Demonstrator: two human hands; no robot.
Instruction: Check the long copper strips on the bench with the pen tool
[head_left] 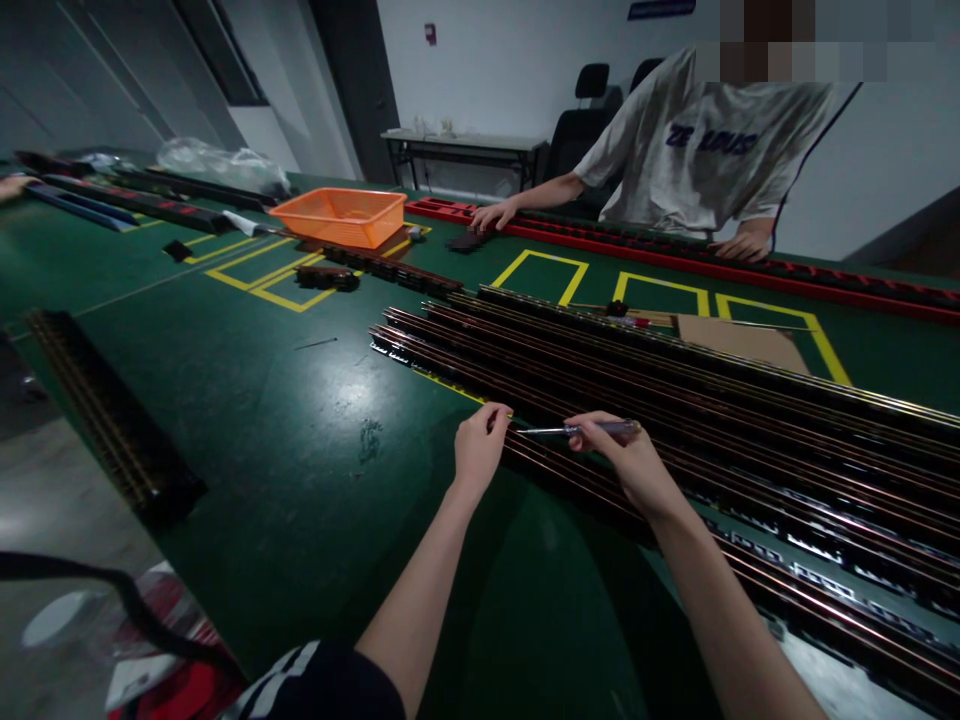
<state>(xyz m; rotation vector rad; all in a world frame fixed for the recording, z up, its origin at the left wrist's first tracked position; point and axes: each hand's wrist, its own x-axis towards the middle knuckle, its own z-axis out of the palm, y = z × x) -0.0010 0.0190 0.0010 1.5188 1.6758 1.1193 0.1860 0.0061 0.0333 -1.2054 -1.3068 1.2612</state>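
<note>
My right hand (611, 440) is closed around the handle of a screwdriver (551, 431), whose thin metal shaft points left. At its tip, my left hand (481, 445) pinches the left end of a long dark rail strip (570, 472) with copper-coloured lines along it. Whether the fingertips also hold some small part is too fine to make out. Beyond both hands lies a row of similar long dark rails (675, 390), side by side and running off to the right.
An orange basket (337, 218) stands at the back, near short dark pieces (326, 278). A dark bundle of rails (112, 415) lies at the left table edge. Across the table, a co-worker's hands rest by a long red rail (600, 238). Cardboard (742, 342) lies behind the rails.
</note>
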